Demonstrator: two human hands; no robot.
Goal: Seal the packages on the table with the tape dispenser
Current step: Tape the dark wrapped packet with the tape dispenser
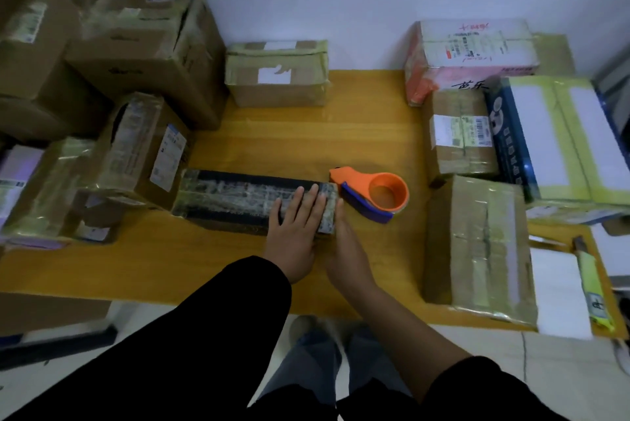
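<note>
While pressing the left hand [296, 233] flat, fingers straight, on the dark taped package [238, 199] mid-table, lays the right hand [345, 252] open against its right end, just beside the orange tape dispenser [378, 195].

We wear loose black: the left sleeve [211, 328] reaches the wrist, the right sleeve [494, 390] stops higher. Our left hand [293, 233] and right hand [347, 252] are bare. Blue-grey trousers [313, 369], pale shoes [300, 327].

Dark taped package [238, 197] lying flat; orange dispenser [370, 196] just beside.
</note>
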